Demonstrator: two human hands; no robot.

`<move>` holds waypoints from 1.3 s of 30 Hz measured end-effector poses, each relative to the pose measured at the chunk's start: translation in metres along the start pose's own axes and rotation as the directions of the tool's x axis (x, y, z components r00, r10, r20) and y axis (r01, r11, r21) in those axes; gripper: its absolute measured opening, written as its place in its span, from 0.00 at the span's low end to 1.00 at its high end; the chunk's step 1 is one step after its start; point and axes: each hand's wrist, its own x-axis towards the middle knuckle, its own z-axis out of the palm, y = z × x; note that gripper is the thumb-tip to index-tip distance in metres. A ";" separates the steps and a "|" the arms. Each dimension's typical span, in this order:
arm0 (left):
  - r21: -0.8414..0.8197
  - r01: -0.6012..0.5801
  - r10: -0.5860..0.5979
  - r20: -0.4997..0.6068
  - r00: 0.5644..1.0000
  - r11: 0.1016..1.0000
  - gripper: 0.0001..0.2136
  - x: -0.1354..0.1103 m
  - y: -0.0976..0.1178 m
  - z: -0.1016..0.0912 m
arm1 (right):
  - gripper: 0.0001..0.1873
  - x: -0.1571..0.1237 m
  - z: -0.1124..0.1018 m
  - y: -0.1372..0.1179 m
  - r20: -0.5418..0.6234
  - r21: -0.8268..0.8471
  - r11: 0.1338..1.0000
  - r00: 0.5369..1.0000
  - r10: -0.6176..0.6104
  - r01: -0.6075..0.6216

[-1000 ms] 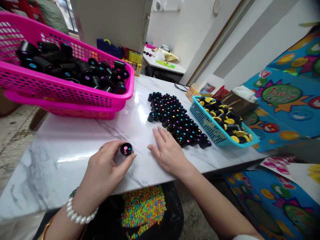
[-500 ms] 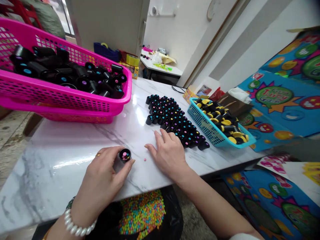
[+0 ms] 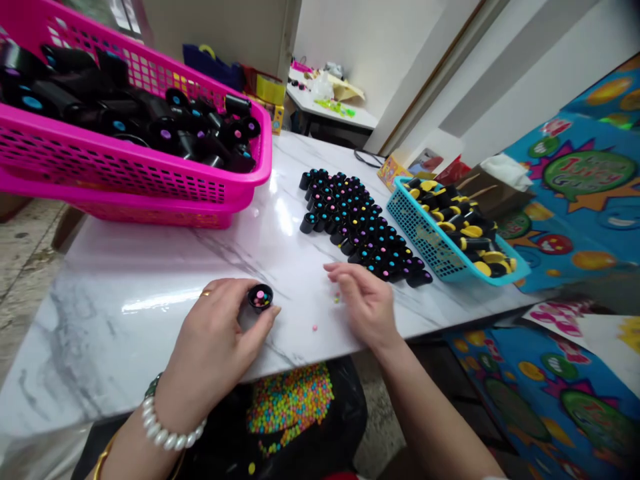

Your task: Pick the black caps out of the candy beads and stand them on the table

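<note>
My left hand [image 3: 223, 330] grips a small black plastic cup [image 3: 253, 307] between thumb and fingers at the table's near side. Its open top faces up, and several tiny coloured candy balls [image 3: 261, 297] lie inside around a pink spot. My right hand [image 3: 369, 303] rests sideways on the tabletop, loosely cupped with its fingers reaching left. Beside its fingertips are small yellowish and pink candy balls [image 3: 337, 298]; its palm is partly hidden. A single pink ball [image 3: 315, 327] lies between both hands. Beyond the right hand stand rows of black cups [image 3: 345, 217] with coloured dots.
A pink basket [image 3: 200, 190] heaped with black cups stands at left. At right, a turquoise basket [image 3: 425, 247] holds black-and-yellow pieces. Below the marble-look table [image 3: 150, 267] edge, a black bag [image 3: 347, 400] contains many coloured balls [image 3: 293, 400]. Blue printed cartons [image 3: 555, 400] are at right.
My right hand has drawn back from the standing cups and turned onto its side, and small balls now show by its fingertips. The left hand keeps the cup. The view has shifted.
</note>
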 end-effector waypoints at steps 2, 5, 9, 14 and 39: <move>-0.001 0.008 -0.008 0.010 1.000 1.000 0.10 0.000 0.000 -0.001 | 0.20 -0.018 -0.007 0.001 -0.180 0.256 0.963 0.974 0.138 -0.089; 0.017 0.015 -0.015 0.031 0.999 1.000 0.10 -0.001 0.001 -0.002 | 0.23 -0.039 -0.011 0.004 -0.329 0.400 0.896 0.883 0.334 -0.190; 0.075 0.020 -0.022 0.025 0.999 0.997 0.12 -0.001 0.001 -0.003 | 0.23 -0.044 -0.008 0.005 -0.180 0.174 0.913 0.899 0.398 -0.369; 0.096 0.041 -0.044 0.026 0.999 0.995 0.12 -0.001 0.002 -0.003 | 0.17 -0.051 -0.004 -0.013 -0.047 -0.043 0.953 0.954 0.297 -0.299; -0.012 0.000 0.000 0.000 1.000 1.000 0.13 -0.003 0.000 -0.001 | 0.12 -0.053 -0.009 -0.041 0.408 -0.057 0.971 0.893 -0.191 0.234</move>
